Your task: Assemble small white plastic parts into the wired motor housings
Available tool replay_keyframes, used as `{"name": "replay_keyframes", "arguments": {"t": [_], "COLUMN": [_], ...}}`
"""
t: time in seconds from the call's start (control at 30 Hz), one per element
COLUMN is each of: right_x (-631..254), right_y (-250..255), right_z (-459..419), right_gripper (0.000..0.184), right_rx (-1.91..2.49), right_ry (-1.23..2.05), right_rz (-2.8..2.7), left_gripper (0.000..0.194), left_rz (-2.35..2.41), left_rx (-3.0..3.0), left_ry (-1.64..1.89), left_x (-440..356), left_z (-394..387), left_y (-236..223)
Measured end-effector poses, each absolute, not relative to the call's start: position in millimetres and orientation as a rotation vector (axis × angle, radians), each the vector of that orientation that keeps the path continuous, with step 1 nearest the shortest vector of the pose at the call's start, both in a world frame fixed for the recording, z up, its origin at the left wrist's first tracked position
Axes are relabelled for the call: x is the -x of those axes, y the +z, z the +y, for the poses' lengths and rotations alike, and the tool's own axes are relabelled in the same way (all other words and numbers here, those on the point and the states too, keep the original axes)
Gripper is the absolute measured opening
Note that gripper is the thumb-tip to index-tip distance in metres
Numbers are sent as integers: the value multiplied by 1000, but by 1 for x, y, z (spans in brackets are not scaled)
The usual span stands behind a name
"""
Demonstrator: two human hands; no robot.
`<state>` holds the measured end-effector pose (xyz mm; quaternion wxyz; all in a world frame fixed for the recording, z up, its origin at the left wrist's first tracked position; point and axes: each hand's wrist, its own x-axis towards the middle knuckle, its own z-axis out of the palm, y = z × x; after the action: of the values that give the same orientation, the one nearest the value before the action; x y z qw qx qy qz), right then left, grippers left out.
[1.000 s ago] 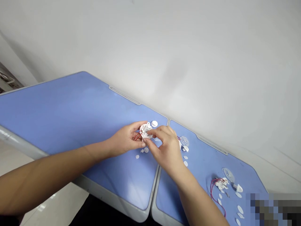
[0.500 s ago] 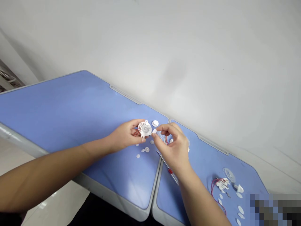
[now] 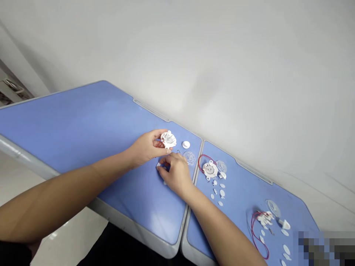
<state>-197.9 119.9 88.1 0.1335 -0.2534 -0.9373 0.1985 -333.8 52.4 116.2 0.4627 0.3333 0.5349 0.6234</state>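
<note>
L hand [image 3: 145, 148] grips round white plastic housing [image 3: 168, 139], fingers [image 3: 158, 134] curled around its edge, held over blue desk [image 3: 97, 111], red wires [image 3: 159, 145] hanging at its underside. R hand [image 3: 174, 173] is low by desk surface, fingertips [image 3: 163, 161] bunched on small white piece [image 3: 158, 165], can't tell if pinched or only touched. Nearby: white disc [image 3: 186, 144], clear disc [image 3: 189, 157]. On 2nd desk [image 3: 249, 192]: 2nd white housing [image 3: 209, 169] w/ red wire loop [image 3: 203, 162], small white discs [image 3: 222, 193], parts pile w/ red wires [image 3: 262, 218]
</note>
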Motion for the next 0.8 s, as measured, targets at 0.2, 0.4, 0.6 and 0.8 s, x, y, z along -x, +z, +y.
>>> {"name": "replay_keyframes", "arguments": {"t": [0.2,0.4,0.6,0.8], "right_x": [184,174,181,171], "right_y": [99,102,90,120], "right_z": [130,134,128,133], "right_gripper": [13,10,14,13], "right_rx": [691,668,643,602], "right_ry": [547,557,508,638], "right_rz": [-2725,-2747,-2791,-2634], "left_gripper": [70,74,74,75], "left_rz": [1320,1321,1314,1317], "left_rx": [-823,-805,-812,-826], "left_ry": [1525,1529,1517,1477], "left_x": [335,335,335,334], "left_z": [52,54,53,52], "left_y": [114,112,112,111]}}
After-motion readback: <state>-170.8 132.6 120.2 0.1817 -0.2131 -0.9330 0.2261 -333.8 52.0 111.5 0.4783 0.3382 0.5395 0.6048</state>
